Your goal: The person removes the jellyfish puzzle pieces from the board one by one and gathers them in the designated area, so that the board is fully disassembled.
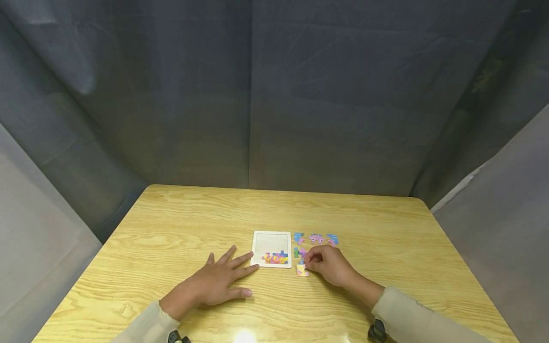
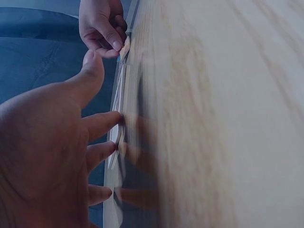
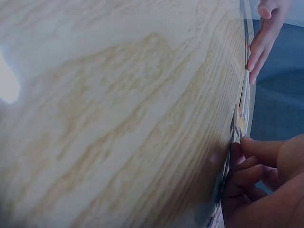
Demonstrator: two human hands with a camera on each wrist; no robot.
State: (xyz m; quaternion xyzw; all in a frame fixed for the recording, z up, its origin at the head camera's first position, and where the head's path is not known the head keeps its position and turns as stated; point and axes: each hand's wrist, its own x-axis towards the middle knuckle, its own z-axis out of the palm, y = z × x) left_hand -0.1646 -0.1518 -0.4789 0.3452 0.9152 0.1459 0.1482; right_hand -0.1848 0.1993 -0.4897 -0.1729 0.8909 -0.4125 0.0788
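My right hand (image 1: 332, 264) pinches a yellow jigsaw puzzle piece (image 1: 302, 271) between thumb and forefinger, just right of the white puzzle frame (image 1: 271, 233). In the right wrist view the piece (image 3: 240, 122) stands tilted at the fingertips. Joined pieces (image 1: 276, 257) in pink, yellow and blue lie along the bottom of the frame, toward its right side. My left hand (image 1: 218, 280) is spread with its fingers straight, fingertips at the frame's left edge. The left wrist view shows these fingertips against the frame's side (image 2: 114, 130) and the right hand (image 2: 102, 28) beyond.
Right of the frame lie loose pieces: a blue and pink one (image 1: 299, 237), a pink one with eyes (image 1: 317, 238), a blue one (image 1: 332, 238), and a green and purple one (image 1: 299, 252) partly behind the right hand. Dark curtains (image 1: 257, 95) hang behind the wooden table (image 1: 193, 214).
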